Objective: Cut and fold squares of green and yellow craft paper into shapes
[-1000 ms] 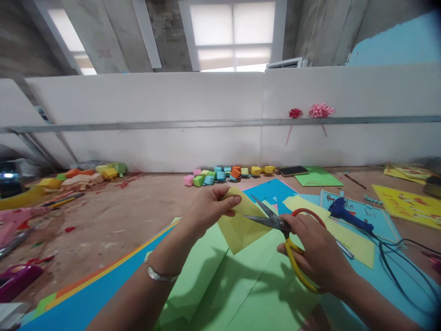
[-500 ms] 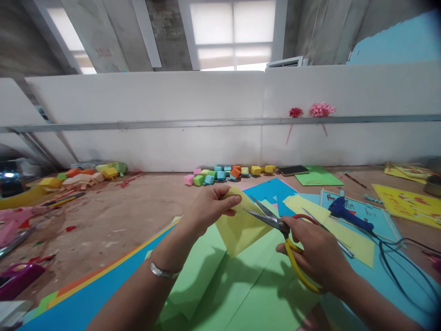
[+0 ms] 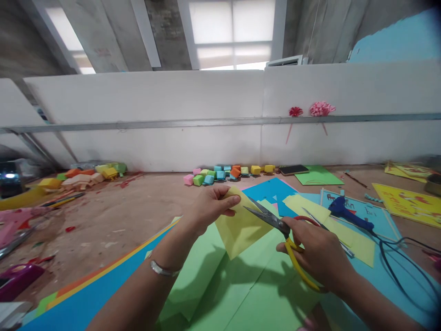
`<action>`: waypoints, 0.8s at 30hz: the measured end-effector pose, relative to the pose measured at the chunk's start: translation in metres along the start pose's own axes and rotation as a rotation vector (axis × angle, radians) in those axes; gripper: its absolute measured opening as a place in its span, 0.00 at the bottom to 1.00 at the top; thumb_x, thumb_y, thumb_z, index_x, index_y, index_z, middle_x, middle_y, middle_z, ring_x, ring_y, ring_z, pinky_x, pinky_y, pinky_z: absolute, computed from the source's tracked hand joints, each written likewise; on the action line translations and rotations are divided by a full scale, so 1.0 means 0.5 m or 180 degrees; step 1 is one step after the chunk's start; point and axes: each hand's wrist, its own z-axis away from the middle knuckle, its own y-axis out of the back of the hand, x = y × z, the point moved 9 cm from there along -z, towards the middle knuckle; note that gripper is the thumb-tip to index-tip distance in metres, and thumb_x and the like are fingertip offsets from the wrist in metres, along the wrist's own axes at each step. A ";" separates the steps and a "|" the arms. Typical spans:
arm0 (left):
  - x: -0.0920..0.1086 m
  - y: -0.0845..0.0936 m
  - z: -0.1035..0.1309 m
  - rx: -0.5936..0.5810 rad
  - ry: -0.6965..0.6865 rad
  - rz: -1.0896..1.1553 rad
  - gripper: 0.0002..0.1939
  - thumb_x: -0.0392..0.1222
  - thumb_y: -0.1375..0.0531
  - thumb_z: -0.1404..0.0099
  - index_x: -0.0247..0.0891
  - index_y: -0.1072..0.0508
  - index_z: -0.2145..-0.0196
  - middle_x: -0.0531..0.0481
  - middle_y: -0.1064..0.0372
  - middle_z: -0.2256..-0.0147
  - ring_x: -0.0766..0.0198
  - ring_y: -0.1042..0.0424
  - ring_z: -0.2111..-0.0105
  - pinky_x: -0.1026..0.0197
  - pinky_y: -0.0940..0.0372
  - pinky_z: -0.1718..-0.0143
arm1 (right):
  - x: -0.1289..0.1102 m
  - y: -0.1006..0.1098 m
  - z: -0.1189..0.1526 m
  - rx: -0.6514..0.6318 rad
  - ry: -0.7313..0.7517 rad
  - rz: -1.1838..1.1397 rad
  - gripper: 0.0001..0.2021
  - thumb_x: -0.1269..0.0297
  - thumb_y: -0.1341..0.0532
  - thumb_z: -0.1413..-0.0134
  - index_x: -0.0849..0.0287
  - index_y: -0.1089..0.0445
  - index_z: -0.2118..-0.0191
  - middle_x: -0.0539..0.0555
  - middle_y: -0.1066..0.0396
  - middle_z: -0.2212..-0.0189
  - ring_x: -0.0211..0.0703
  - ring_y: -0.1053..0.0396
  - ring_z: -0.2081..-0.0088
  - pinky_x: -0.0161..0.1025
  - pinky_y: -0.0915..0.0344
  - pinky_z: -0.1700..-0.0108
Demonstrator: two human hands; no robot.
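Observation:
My left hand (image 3: 210,207) pinches the top corner of a yellow paper (image 3: 237,230), with a silver bracelet on the wrist. The paper hangs tilted above light green sheets (image 3: 220,289). In my right hand (image 3: 313,250) are scissors (image 3: 274,221) with one yellow and one red handle loop. Their blades are slightly apart and point left across the upper right part of the yellow paper. Further yellow pieces (image 3: 358,241) lie to the right, beside a blue glue gun (image 3: 349,216) with a black cable.
Small coloured paper blocks (image 3: 220,174) line the back by the white partition (image 3: 158,147). A phone (image 3: 293,170) rests near a green sheet (image 3: 319,175). On the left are more blocks (image 3: 87,177) and a purple tool (image 3: 20,279). A blue sheet (image 3: 113,294) lies front left.
The scissor blades have come closer together. My left hand and the yellow paper have hardly moved.

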 end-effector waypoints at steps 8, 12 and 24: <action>-0.005 -0.001 -0.004 0.0010 0.0112 0.0158 0.20 0.53 0.29 0.58 0.34 0.25 0.74 0.51 0.29 0.72 0.66 0.31 0.70 0.63 0.31 0.68 | 0.001 0.001 0.000 -0.0010 -0.0071 -0.0032 0.18 0.50 0.46 0.38 0.59 0.31 0.56 0.53 0.24 0.74 0.41 0.27 0.74 0.35 0.41 0.74; -0.009 -0.001 -0.004 -0.0016 0.0120 0.0227 0.20 0.52 0.29 0.58 0.34 0.24 0.73 0.51 0.29 0.72 0.67 0.31 0.70 0.65 0.31 0.69 | -0.002 0.003 -0.002 -0.0004 -0.0043 -0.0039 0.20 0.48 0.49 0.36 0.61 0.31 0.56 0.52 0.24 0.75 0.41 0.27 0.75 0.35 0.42 0.76; -0.016 -0.003 -0.009 -0.0133 0.0148 0.0263 0.21 0.54 0.29 0.56 0.33 0.24 0.72 0.51 0.29 0.71 0.68 0.31 0.69 0.67 0.31 0.69 | -0.007 0.005 -0.002 0.0003 -0.0028 -0.0112 0.24 0.47 0.55 0.34 0.61 0.31 0.58 0.55 0.22 0.72 0.41 0.26 0.76 0.36 0.43 0.78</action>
